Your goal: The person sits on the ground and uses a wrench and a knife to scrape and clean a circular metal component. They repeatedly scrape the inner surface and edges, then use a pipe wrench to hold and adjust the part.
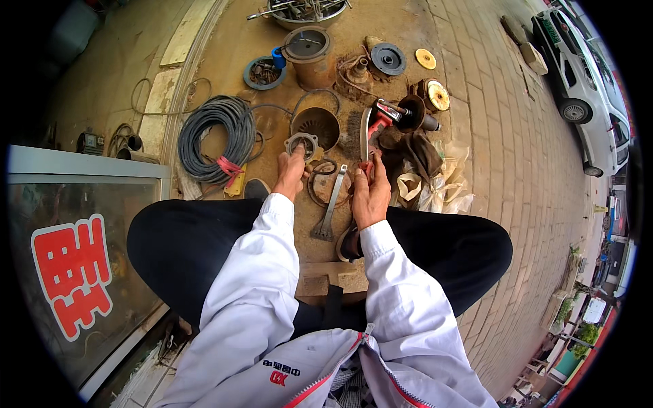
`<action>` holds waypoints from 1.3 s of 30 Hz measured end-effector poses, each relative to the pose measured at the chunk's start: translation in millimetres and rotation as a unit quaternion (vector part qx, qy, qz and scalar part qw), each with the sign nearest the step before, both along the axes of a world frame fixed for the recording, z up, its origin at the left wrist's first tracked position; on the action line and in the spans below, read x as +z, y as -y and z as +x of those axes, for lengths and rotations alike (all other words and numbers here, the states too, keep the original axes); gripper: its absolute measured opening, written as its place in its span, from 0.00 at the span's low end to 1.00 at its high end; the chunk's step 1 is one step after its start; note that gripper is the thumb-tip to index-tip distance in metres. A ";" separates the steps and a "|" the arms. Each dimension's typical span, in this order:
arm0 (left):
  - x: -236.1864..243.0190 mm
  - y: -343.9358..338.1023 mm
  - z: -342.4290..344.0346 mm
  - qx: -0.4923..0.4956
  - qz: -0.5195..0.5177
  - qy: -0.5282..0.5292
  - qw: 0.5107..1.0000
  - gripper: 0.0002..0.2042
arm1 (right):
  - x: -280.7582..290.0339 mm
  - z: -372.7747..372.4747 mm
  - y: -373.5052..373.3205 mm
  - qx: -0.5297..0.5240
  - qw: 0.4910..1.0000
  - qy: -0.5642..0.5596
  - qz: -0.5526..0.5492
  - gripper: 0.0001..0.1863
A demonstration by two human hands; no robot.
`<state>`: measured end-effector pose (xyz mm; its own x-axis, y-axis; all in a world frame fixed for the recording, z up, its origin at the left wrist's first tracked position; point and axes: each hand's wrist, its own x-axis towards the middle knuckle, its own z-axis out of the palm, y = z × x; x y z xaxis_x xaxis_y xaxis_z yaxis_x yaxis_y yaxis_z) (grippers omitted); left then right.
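Observation:
My left hand (291, 171) is closed on the edge of a round metal end cover (301, 145) with bolt ears, held beside a hollow cylindrical motor housing (316, 128). In my right hand (371, 194), the fingers close around the red handle of a tool with a long curved silver strip (369, 132). How the strip joins the handle is hard to make out. Between my hands a flat metal bar with a broad, scraper-like end (328, 211) leans over a round rusty plate (330, 185). A red and black power tool (384, 117) lies just beyond the strip.
Coiled black cable (216, 139) lies at left, near a glass-panelled door (88, 258). Farther off stand a rusty cylinder (309, 64), a blue-rimmed bowl of small parts (264, 73) and a basin of tools (306, 15). Cloth and plastic sacks (445, 177) lie at right; a white car (585, 88) is parked beyond.

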<state>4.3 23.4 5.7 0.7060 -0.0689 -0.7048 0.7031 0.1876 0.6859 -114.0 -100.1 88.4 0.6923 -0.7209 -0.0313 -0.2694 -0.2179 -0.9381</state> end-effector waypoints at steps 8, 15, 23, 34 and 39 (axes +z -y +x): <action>-4.3 0.2 -9.6 0.028 -0.040 0.025 0.998 0.15 | 50.9 -28.6 -16.2 0.006 0.996 -0.023 -0.088 0.25; -23.5 18.5 -32.2 0.134 -0.105 0.006 0.985 0.19 | -6.4 -34.0 -17.8 0.047 0.969 -0.167 0.178 0.18; -41.5 25.2 -50.5 0.107 0.077 0.114 0.985 0.27 | 28.1 -15.6 -24.7 0.050 0.986 -0.152 0.056 0.19; -20.8 25.3 -51.1 0.068 0.128 0.179 0.973 0.21 | 10.5 -6.5 -40.7 0.155 0.982 -0.099 -0.033 0.22; -33.7 27.3 -51.4 0.105 0.077 0.167 0.977 0.19 | 21.6 4.8 -38.7 -0.035 0.998 0.002 -0.044 0.21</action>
<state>-47.1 -3.9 -28.0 0.8860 0.1907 -0.4225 0.3913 0.1810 0.9023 -109.2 -61.4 110.0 0.6405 -0.7671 0.0359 -0.2835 -0.2796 -0.9173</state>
